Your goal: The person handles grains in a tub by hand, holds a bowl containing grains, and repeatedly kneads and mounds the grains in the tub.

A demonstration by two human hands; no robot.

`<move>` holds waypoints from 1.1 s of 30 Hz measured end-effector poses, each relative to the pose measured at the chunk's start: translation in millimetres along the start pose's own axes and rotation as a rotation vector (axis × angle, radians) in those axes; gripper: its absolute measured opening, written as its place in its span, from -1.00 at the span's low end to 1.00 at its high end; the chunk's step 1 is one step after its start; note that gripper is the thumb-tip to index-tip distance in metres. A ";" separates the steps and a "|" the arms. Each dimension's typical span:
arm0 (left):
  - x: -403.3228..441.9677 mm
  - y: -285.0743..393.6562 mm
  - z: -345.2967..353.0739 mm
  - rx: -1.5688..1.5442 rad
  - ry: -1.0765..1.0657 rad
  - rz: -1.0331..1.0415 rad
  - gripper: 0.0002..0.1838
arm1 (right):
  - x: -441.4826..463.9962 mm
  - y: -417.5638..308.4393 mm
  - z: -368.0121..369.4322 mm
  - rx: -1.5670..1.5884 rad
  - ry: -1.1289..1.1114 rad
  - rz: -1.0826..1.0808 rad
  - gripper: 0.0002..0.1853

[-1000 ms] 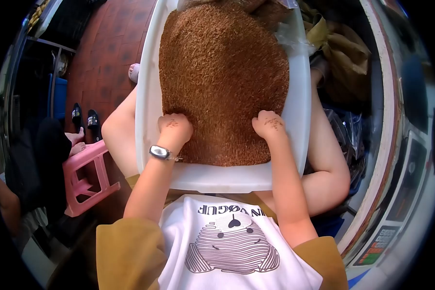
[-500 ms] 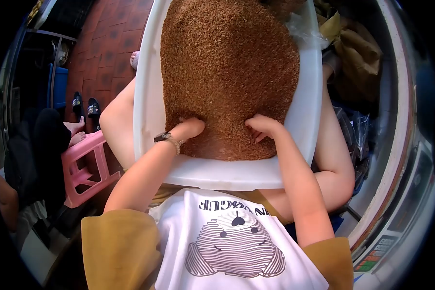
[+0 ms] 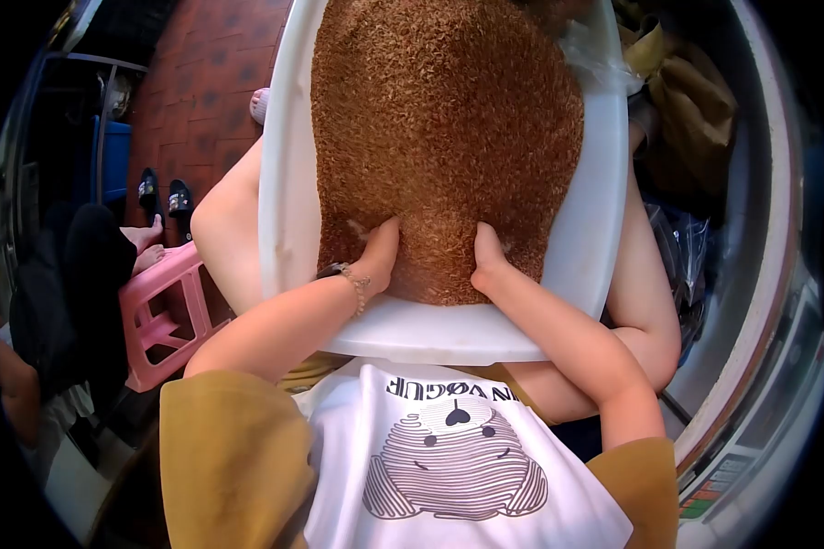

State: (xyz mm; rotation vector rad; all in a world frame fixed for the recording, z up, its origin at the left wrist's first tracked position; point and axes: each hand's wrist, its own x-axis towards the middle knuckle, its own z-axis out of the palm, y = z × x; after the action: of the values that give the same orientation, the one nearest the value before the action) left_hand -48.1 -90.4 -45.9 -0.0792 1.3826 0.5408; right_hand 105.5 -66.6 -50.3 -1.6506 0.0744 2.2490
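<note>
A broad heap of small reddish-brown grains (image 3: 444, 128) fills most of a white plastic tub (image 3: 439, 337) resting between the legs. At the heap's near left, my left hand (image 3: 382, 252) stands edge-on against the grains, its fingers hidden. My right hand (image 3: 488, 256) is in a similar position at the near right, thumb side up, fingers out of sight. Between the two hands lies a low mound of grain. The left wrist carries a dark watch and a beaded bracelet (image 3: 358, 288).
Clear plastic film (image 3: 600, 59) hangs over the tub's far right edge, beside a brown sack (image 3: 691, 110). To the left are a pink stool (image 3: 160, 316), dark slippers (image 3: 179, 199) on red tiles and another person's foot (image 3: 145, 242). A white ledge (image 3: 778, 183) curves along the right.
Both hands have turned to stand edge-on in the grain. My left hand has moved slightly right; the right hand's fingers, visible before, are now hidden. The tub appears slightly further right.
</note>
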 end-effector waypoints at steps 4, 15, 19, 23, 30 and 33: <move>-16.3 10.3 10.4 -0.231 -0.108 -0.040 -0.45 | -18.8 -4.0 19.1 0.141 0.023 -0.011 -0.46; -31.3 42.1 28.2 -0.447 -0.107 0.087 -0.58 | -32.1 -31.9 30.0 0.378 -0.007 -0.204 -0.62; -34.4 51.4 29.4 -0.495 -0.103 0.125 -0.59 | -38.6 -41.0 33.1 0.465 -0.071 -0.246 -0.63; -44.9 69.8 35.2 -0.581 -0.152 0.181 -0.61 | -57.8 -61.2 48.2 0.528 -0.115 -0.277 -0.63; -61.9 138.3 65.7 -0.726 -0.349 0.457 -0.68 | -71.9 -129.6 94.0 0.570 -0.339 -0.498 -0.62; -60.4 163.0 72.8 -0.782 -0.429 0.558 -0.67 | -75.8 -151.3 107.7 0.650 -0.462 -0.551 -0.60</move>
State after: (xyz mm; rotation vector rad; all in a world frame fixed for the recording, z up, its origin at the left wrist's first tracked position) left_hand -53.6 59.7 68.0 -0.1967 0.6968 1.4582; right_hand 73.2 83.1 79.5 -0.6891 0.1844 1.8375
